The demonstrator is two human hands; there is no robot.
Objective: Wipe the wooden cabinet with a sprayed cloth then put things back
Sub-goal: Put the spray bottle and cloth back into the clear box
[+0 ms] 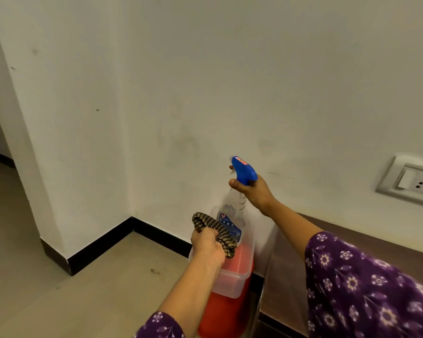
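Gripped at the neck by the right hand [248,191]: spray bottle [231,220], near upright, blue nozzle [242,169] aimed far-left at the wall [205,81]. Bunched tight in the left hand [206,247]: checked cloth [220,231], low beside the bottle's base, well under the nozzle's line. Likely to need lifting into the spray path. Wooden cabinet [388,251] off to the right, nearer the right hand. Red tub [230,284] beneath both hands.
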